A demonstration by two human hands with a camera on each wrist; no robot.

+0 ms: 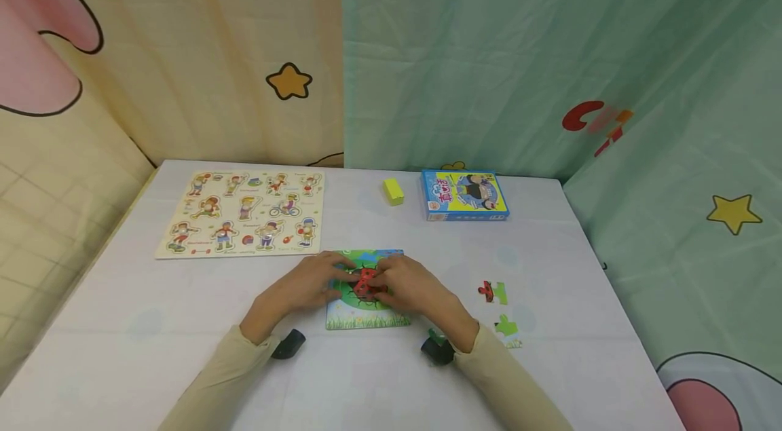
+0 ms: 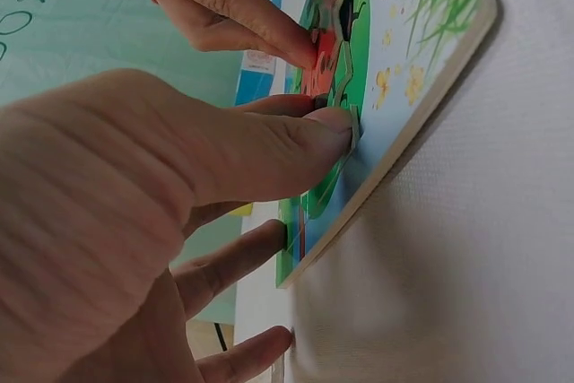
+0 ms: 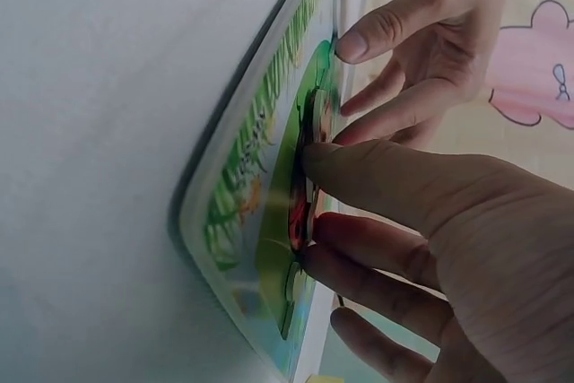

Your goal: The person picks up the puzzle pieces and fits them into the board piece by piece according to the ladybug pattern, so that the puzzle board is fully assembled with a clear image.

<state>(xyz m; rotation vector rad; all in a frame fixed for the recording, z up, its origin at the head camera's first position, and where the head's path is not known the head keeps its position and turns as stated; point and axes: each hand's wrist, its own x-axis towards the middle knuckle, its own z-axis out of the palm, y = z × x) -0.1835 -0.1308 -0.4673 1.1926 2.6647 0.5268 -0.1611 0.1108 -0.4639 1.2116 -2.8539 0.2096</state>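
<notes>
A small puzzle board [image 1: 366,321] with a printed meadow lies flat on the table, and red ladybug pieces [image 1: 364,284] sit at its middle. My right hand [image 1: 411,284] pinches a red ladybug piece [image 3: 300,213] between thumb and fingers, low over the board. From the other side, my left hand [image 1: 310,282] reaches over the board's left edge. Its thumb [image 2: 318,136] and index finger touch pieces near the middle, while the other fingers spread by the edge. The piece edges stand slightly raised and uneven in both wrist views.
Loose puzzle pieces [image 1: 501,292] and a green one [image 1: 507,326] lie to the right. Behind are a large sports-figure board [image 1: 244,214], a yellow block [image 1: 394,192] and a blue box [image 1: 466,196]. Curtains [image 1: 452,78] hang beyond the table.
</notes>
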